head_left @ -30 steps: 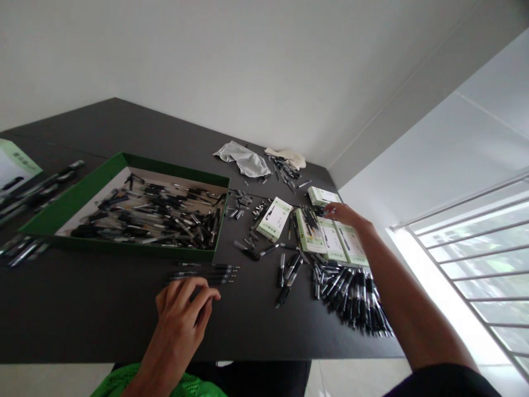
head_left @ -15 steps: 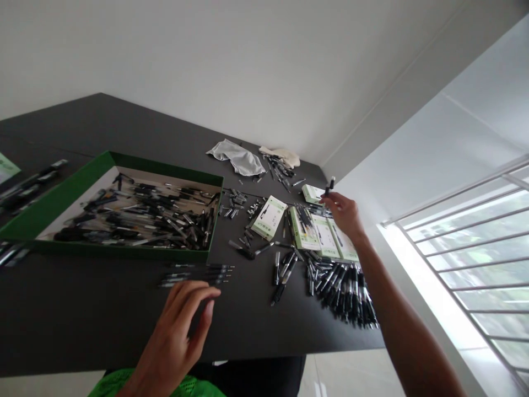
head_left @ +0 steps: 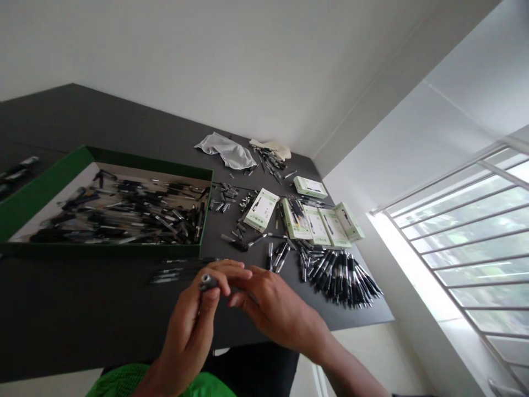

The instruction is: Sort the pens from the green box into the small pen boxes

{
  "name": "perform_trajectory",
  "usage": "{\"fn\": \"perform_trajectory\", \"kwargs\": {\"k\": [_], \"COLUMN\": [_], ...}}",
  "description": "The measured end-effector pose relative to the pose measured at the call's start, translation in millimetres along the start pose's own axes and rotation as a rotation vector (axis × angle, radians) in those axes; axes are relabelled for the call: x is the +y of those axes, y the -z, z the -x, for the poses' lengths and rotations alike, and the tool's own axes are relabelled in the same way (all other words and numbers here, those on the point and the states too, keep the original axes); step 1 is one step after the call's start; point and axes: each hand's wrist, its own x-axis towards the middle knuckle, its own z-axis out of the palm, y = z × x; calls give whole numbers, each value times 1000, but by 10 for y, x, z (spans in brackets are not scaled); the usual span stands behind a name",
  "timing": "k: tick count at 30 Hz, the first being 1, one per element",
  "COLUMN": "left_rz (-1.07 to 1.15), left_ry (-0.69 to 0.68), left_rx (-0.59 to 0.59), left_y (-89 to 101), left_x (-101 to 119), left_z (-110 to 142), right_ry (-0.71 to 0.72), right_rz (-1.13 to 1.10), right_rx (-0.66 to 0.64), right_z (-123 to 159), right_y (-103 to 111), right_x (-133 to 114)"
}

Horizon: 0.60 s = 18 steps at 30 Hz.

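Note:
Both hands meet over the front of the dark table. My left hand [head_left: 194, 317] pinches a dark pen barrel [head_left: 208, 282] between thumb and fingers, its round hollow end facing me. Against it, my right hand [head_left: 270, 303] is closed round the other end of the same barrel; its fingers hide most of the length. Just behind my left hand lie several thin pen refills [head_left: 169, 273], blurred and partly covered. Beyond them stands a green-walled tray [head_left: 165, 167] heaped with loose pen parts [head_left: 136, 209].
A fan of black pens [head_left: 341, 278] lies at the table's right edge. Behind it are opened green-and-white pen boxes [head_left: 329, 227], a closed box [head_left: 309, 187] and another upright box [head_left: 262, 209]. Small caps [head_left: 225, 196], a white cloth [head_left: 227, 150] and a cream cloth [head_left: 270, 148] lie farther back.
My right hand has come back from the boxes at the right, bringing a pen piece to my left hand. My left hand has closed from a loose curl onto the barrel.

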Motion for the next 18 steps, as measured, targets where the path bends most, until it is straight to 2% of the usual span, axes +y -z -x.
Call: {"fn": "perform_trajectory", "kwargs": {"k": [1,3,6,7,9,11,13,18], "left_rz": [-3,-41,-94,-97,-92,-95,-96,-75], "left_ry": [-29,-64,-24,10,79,125,152,202], "left_rx": [29,63,33,4,-80,-167,-221,-242], "left_y": [19,62,108,113,109,94,77,73], "left_x": [-10,-47,-148,-187,-261,-314,-343,-371], "left_z": [-7,-20,-12,0,32,64,86,100], "right_ry": [-50,-212,-436,-484,-560,-600,-634,-712], "right_rz": [104,212,395,479,550,571,587,635], "right_rx": [-16,106,496,567,520,475,457,424], "right_z": [29,88,115,102,56,4,-37,-102], "right_y": [135,459,922,1032,1158,1173,1127,1050], "right_x": [80,333,891,1083,1405,1607,1697,1721]}}
